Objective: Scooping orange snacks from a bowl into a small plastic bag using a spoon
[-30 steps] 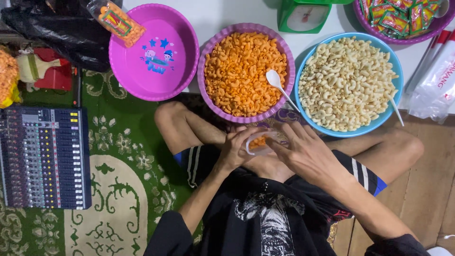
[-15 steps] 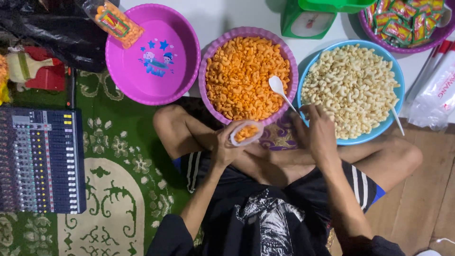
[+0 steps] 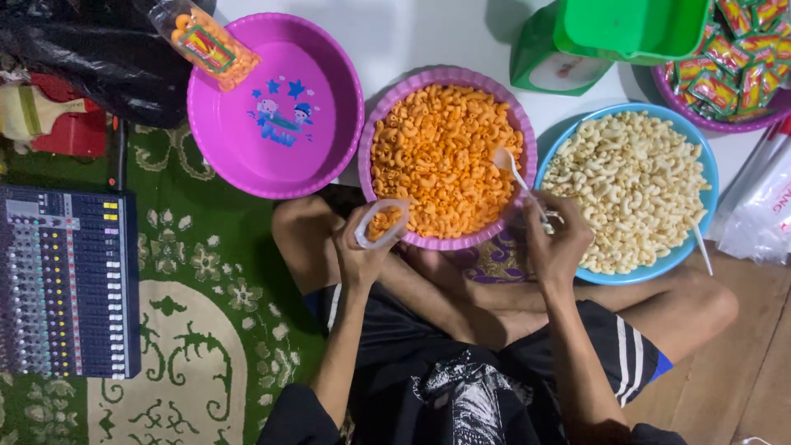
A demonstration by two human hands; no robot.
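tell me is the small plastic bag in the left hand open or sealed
Open. The left hand holds the small clear bag with its mouth spread wide, a few orange snacks inside, beside the purple bowl.

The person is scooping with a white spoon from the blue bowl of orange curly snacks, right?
Not quite. The head view shows the white plastic spoon in the right hand over the round purple plastic bowl of orange curly snacks; the blue bowl holds pale ones.
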